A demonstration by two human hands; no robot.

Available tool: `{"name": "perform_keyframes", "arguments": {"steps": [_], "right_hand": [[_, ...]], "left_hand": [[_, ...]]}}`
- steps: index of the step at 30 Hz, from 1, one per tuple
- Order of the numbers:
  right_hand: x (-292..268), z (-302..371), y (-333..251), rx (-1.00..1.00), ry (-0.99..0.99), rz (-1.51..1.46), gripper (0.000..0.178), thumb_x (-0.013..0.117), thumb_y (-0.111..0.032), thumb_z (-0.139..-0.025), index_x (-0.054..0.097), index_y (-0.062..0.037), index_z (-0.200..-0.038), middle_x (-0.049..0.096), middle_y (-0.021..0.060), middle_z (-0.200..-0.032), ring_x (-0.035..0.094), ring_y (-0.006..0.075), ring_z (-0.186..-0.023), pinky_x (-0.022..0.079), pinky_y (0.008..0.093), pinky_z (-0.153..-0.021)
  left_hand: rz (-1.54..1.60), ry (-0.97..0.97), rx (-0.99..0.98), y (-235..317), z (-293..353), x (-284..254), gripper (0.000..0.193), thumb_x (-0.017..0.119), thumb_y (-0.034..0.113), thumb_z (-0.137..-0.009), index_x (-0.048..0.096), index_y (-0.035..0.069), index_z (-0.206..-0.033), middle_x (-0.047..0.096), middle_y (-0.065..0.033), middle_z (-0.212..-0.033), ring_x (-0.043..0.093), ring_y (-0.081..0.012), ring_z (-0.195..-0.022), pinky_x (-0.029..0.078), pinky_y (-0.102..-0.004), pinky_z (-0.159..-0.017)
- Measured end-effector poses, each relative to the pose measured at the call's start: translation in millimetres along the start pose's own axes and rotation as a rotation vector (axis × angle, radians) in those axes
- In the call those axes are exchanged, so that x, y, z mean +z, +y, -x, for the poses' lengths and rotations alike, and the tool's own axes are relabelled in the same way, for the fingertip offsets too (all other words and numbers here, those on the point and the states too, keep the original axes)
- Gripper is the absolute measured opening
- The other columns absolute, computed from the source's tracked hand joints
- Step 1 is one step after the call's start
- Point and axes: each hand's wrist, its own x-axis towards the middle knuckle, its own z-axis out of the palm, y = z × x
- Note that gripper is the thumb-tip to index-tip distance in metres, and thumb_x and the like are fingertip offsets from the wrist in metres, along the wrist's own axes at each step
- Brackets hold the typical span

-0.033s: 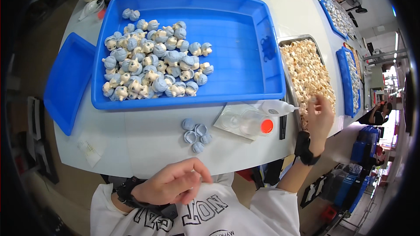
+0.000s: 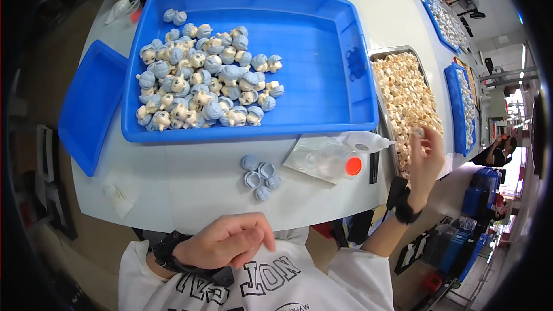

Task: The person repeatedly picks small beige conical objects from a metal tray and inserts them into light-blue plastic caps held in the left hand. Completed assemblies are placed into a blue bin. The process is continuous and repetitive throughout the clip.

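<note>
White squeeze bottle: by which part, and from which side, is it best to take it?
Probably by the wide body of the white squeeze bottle, pinched across from above. Its thin nozzle, pointing right, offers little to hold. The blue tub stands close on the far side and the clear red-capped bottle on the near side.
</note>
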Motion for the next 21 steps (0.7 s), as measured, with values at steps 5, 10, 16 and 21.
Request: {"name": "perform_keyframes", "arguments": {"steps": [5,10,16,21], "right_hand": [[-17,62,-89,-0.533,-0.315,-1.103,0.018,0.064,-0.009,-0.069,0.063,0.0002,-0.085,0.056,0.0146,-0.095,0.055,0.0263,-0.086,0.045,0.0343,-0.073],[18,101,-139,-0.446,-0.614,-1.234,0.031,0.063,-0.012,-0.072,0.062,0.0030,-0.099,0.055,0.0188,-0.104,0.055,0.0308,-0.092,0.045,0.0366,-0.077],[15,108,-149,-0.319,-0.628,-1.105,0.034,0.064,-0.010,-0.071,0.061,0.0040,-0.101,0.057,0.0176,-0.101,0.056,0.0291,-0.091,0.046,0.0338,-0.072],[16,116,-151,-0.365,-0.413,-0.964,0.039,0.068,0.000,-0.060,0.061,0.0010,-0.098,0.060,0.0131,-0.096,0.057,0.0275,-0.086,0.047,0.0325,-0.071]], "left_hand": [[-0.036,-0.028,0.085,-2,-7,0,0.030,0.039,0.026,-0.096,0.053,0.000,-0.103,0.053,-0.0040,-0.081,0.038,-0.0026,-0.058,0.032,-0.0173,-0.054],[-0.180,-0.043,0.344,-16,-13,5,0.037,0.047,0.031,-0.093,0.051,-0.001,-0.111,0.054,-0.0019,-0.086,0.045,-0.0078,-0.074,0.038,-0.0233,-0.065],[-0.029,0.055,0.201,-4,-9,7,0.039,0.053,0.031,-0.090,0.051,-0.002,-0.111,0.056,-0.0042,-0.090,0.049,-0.0095,-0.080,0.040,-0.0237,-0.071],[-0.173,0.099,0.285,-10,-12,0,0.034,0.053,0.030,-0.090,0.052,-0.001,-0.105,0.050,-0.0007,-0.082,0.045,-0.0074,-0.072,0.036,-0.0221,-0.061]]}}
